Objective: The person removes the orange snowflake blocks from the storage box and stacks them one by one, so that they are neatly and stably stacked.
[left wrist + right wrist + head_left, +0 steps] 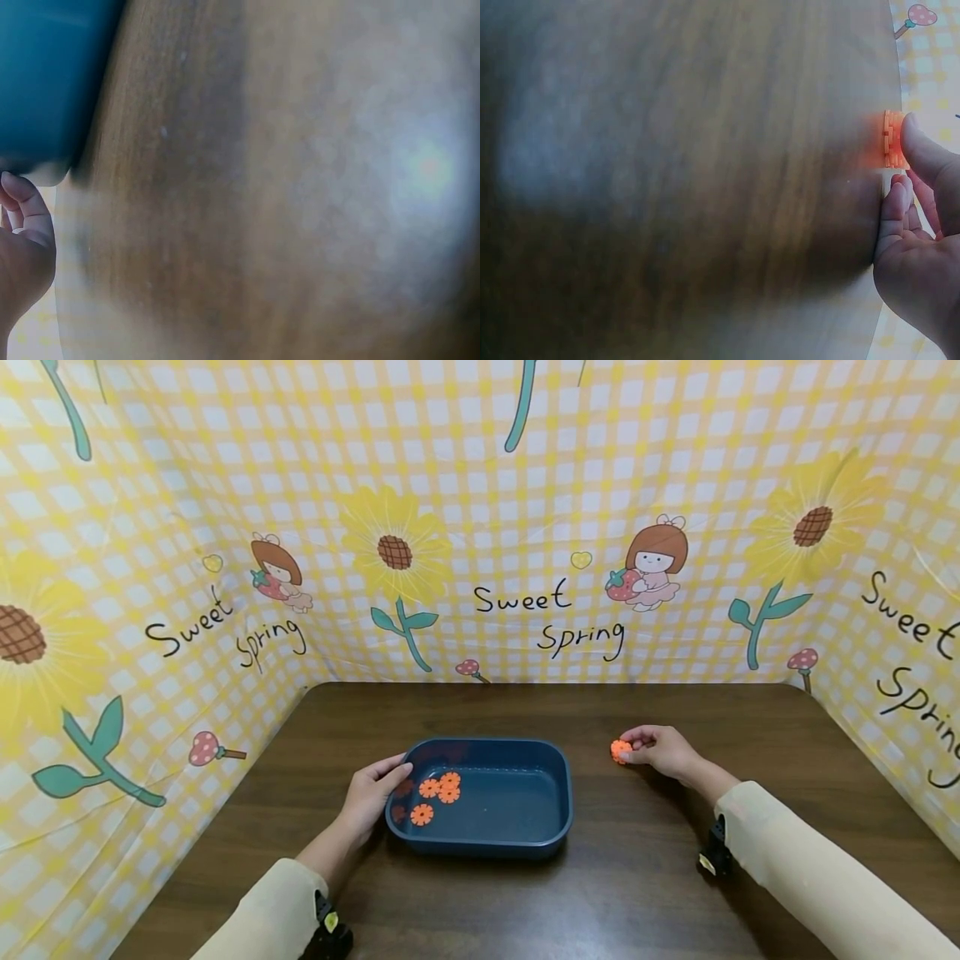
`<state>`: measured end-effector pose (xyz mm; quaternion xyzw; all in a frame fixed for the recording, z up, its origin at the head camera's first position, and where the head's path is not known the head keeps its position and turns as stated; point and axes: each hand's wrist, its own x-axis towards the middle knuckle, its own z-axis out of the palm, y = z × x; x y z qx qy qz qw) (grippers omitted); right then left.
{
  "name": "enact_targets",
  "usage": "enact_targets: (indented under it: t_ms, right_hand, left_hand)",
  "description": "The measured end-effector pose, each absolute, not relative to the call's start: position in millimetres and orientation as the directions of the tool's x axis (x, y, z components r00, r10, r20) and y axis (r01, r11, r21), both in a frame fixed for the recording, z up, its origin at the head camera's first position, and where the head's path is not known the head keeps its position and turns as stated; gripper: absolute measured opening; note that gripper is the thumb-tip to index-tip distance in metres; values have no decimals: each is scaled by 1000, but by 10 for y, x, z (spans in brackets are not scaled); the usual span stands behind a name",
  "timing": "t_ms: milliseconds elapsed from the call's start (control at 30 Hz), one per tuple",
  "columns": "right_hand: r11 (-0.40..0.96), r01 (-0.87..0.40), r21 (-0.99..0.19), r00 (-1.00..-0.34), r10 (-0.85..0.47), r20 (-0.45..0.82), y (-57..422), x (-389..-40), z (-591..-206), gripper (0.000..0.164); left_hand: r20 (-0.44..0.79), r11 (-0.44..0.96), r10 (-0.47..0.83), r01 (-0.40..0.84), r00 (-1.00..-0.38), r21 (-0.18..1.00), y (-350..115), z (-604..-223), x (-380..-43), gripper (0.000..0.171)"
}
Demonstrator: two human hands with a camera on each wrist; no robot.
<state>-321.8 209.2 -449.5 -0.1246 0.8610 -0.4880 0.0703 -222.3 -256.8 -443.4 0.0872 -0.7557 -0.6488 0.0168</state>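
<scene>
A dark blue rectangular tray [487,842] stands on the table with several orange notched plastic discs [422,814] lying in its left part. My left hand [372,793] grips the tray's left end, its thumb over the rim; the left wrist view shows that hand [26,247] beside the tray's blue wall [52,82]. To the right of the tray, my right hand [663,752] pinches an orange notched disc [619,752] between thumb and fingers. In the right wrist view the held disc [892,139] is edge-on and looks thick, perhaps more than one layer.
The brown wooden table [630,893] reaches back to a yellow checked cloth [480,510] with sunflowers, which hangs behind it and on both sides. Small black devices [716,852] are strapped at both wrists.
</scene>
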Motion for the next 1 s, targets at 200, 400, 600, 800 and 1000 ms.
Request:
enact_targets:
  t_ms: [200,400,600,800,1000]
  right_hand:
    - [488,-122,-864,-963,-270,-16,2063,-3203,-4453,38]
    - [459,-103,-883,-965,-261,-23,2060,-3181,-4402,45]
    - [421,-97,-902,-972,-234,-5,2067,-3165,-4372,47]
    - [404,-92,-910,-983,-183,18,2039,-3201,-4331,48]
    - [384,-98,-918,-985,-169,34,1966,-3205,-4262,52]
  left_hand:
    - [-89,149,-157,-112,-984,982,-2575,-4432,-2220,44]
    - [-87,157,-157,-112,-984,981,-2578,-4428,-2214,45]
    - [-83,167,-150,-108,-985,980,-2570,-4436,-2229,46]
    - [-80,166,-141,-103,-987,981,-2576,-4444,-2236,46]
    - [-80,160,-137,-102,-987,982,-2596,-4455,-2241,47]
